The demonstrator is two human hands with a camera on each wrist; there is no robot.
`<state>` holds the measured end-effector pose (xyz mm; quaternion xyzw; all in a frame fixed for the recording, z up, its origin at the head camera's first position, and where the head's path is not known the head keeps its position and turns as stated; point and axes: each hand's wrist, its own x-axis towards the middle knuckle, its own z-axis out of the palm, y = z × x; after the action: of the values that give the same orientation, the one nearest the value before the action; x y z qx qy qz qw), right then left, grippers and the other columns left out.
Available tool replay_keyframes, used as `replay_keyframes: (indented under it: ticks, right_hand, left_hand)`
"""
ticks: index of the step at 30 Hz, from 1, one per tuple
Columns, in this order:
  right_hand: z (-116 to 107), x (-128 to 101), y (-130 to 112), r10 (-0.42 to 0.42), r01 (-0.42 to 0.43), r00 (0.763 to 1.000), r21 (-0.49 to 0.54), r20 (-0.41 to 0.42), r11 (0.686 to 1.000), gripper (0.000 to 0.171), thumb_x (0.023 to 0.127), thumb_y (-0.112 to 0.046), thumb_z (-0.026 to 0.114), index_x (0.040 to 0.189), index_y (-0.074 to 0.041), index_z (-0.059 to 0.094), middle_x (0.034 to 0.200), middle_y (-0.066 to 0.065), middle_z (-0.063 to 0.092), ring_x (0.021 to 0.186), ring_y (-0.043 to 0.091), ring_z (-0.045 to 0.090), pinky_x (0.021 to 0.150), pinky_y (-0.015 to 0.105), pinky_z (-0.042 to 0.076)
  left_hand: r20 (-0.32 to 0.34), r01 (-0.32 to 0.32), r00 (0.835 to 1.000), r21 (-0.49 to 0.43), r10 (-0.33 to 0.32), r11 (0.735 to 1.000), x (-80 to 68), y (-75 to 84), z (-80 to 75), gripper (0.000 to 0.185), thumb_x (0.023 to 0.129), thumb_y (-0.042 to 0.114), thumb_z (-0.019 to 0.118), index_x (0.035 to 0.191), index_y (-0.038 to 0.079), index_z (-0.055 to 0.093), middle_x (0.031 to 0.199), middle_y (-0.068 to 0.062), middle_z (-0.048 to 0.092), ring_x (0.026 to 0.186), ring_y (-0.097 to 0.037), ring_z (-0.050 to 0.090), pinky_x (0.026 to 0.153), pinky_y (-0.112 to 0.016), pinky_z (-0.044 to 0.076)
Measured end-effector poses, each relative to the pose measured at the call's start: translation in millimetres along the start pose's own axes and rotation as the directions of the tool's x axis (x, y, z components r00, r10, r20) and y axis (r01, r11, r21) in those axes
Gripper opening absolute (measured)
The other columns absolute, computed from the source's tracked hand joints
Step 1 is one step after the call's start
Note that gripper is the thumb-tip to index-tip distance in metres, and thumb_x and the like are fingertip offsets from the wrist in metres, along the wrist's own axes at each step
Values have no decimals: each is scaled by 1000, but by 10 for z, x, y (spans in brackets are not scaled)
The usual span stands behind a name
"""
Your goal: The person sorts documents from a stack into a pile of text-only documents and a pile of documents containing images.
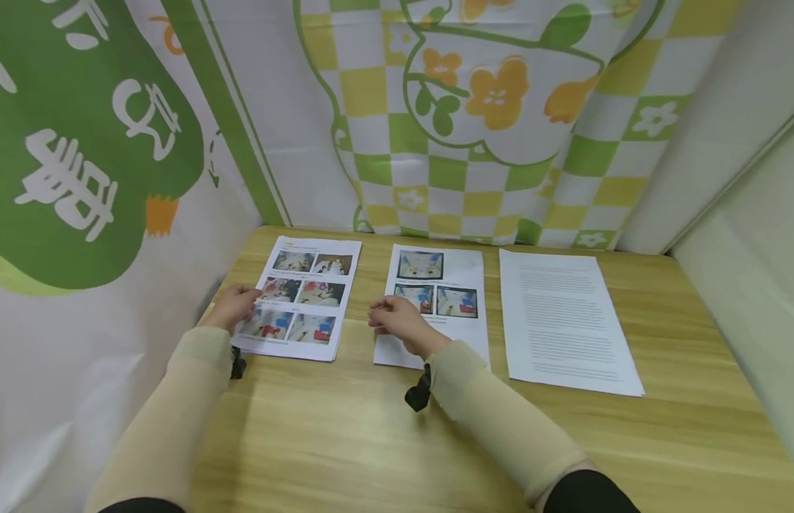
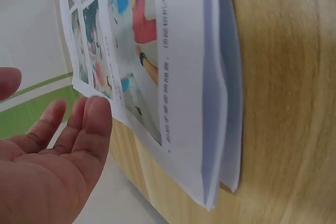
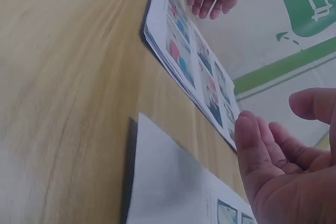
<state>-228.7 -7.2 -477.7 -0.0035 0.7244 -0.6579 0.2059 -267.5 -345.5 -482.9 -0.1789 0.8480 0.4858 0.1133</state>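
Note:
On the left lies a stack of printed sheets (image 1: 310, 309) with rows of colour photos; its edges look layered in the left wrist view. My left hand (image 1: 232, 308) is at the stack's left edge, fingers relaxed and holding nothing; whether the fingertips touch the paper I cannot tell. The middle printed paper (image 1: 457, 336) carries three photos and some text. Over its left part is my right hand (image 1: 403, 322), thumb apart from loosely bent fingers (image 3: 251, 148), with nothing between them. Part of the middle paper is hidden under that hand and wrist.
A text-only paper (image 1: 566, 320) lies to the right on the wooden table (image 1: 332, 427). Behind the table hangs a green, yellow and white patterned cloth (image 1: 461, 171), and another printed cloth (image 1: 82, 142) hangs on the left. Black wrist devices (image 1: 419, 390) sit under both wrists.

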Motion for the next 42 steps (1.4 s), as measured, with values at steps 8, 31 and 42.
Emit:
replay_keyframes:
  ticks: [8,31,42]
  right_hand:
    - [218,134,133,61,-61,998,49,4,997,31,103,-5,58,129,12,58,123,29,64,93,22,66,92,41,58]
    - [491,237,210,162,-173,984,204,70,964,35,104,-4,56,134,12,51,106,7,55,97,18,55,101,38,52]
    - [530,235,153,167,-182,982,242,84,953,41,103,-4,55,139,14,48,129,19,58,110,23,57,106,40,50]
  left_hand:
    - [-39,-43,998,129,48,991,16,-141,-44,55,105,22,45,141,-20,41,143,-38,43,127,-45,44,115,-55,34]
    - [-83,42,996,193,-27,980,107,-199,33,61,105,27,44,146,-18,37,147,-37,41,137,-47,40,116,-56,34]
    - [-47,39,998,192,-31,981,115,-100,51,63,105,28,44,149,-16,35,152,-35,37,137,-45,40,116,-55,34]
